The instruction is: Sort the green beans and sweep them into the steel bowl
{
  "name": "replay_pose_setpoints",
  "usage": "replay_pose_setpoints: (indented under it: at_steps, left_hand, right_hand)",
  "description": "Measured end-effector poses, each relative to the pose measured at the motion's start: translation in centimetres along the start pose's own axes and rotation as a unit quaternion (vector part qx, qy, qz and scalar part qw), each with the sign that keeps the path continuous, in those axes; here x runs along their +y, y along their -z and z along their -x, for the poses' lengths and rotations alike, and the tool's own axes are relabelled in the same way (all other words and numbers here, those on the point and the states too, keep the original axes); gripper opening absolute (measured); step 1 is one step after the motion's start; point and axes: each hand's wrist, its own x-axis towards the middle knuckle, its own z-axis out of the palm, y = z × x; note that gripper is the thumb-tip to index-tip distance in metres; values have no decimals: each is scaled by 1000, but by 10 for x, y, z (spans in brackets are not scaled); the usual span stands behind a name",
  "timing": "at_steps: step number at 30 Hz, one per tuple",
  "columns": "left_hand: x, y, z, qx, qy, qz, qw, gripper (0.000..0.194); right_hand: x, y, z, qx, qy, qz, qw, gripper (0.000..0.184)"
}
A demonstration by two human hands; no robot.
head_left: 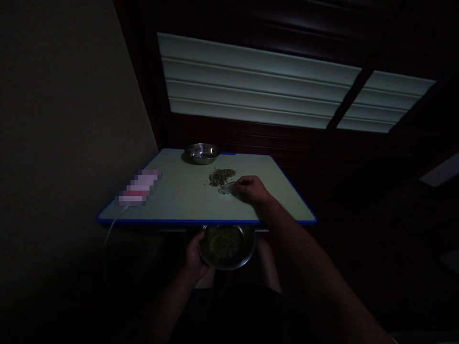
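My left hand [196, 258] grips the left rim of a steel bowl [247, 255], held below the table's front edge. Small green beans or seeds [224, 241], with a few reddish bits among them, lie in that bowl. Over the tabletop, my right hand [252, 188] has its fingers closed on a small see-through object with a rounded end [225, 189]; its exact kind is hard to make out in the dim light. Just beyond it a loose pile of greenish-brown beans or seeds [220, 177] is spread on the table.
The pale tabletop [193, 208] has a blue edge. A second steel bowl [202, 154] stands at its back. A blurred pinkish device [138, 188] with a white cable [114, 223] lies at the left, and a faint pale patch [180, 192] shows nearby. A wall rises at the left.
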Motion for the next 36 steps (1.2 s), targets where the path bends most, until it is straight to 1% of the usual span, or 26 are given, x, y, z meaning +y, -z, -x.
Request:
replay_pose_setpoints:
  at_steps: [3,8,10,14,18,21,24,26,30,33,36]
  left_hand:
    - [0,0,1,0,-3,6,1000,24]
    - [-1,1,1,-17,-9,14,1000,24]
    - [-1,2,0,-25,0,12,1000,23]
    - [-1,4,-2,-20,2,11,1000,24]
    - [-1,4,-2,-14,-3,2,1000,24]
    - [-1,3,-2,-8,-7,5,1000,22]
    - [-2,2,-2,-3,-6,7,1000,22]
    - [-1,2,-2,-5,-5,8,1000,23]
    - [-1,2,-2,-8,-4,7,1000,23]
    - [0,2,-1,-8,-2,4,1000,24]
    - [0,1,0,-6,-5,4,1000,23]
  right_hand:
    - [-2,1,0,8,-1,-3,1000,25]
    - [-1,0,-1,23,16,20,999,25]
    - [0,-1,-1,19,23,33,999,26]
    - [2,0,-1,4,38,52,998,27]
    - [2,1,0,-14,34,61,997,23]
    - [1,1,1,-43,24,61,997,25]
    - [-2,1,3,-87,21,60,994,32]
    - [-5,1,5,-120,13,64,991,34]
    - [-18,0,14,-177,-11,83,981,29]
    - [-29,-1,24,-216,-26,119,969,25]
    - [-39,0,33,-235,-28,154,959,25]
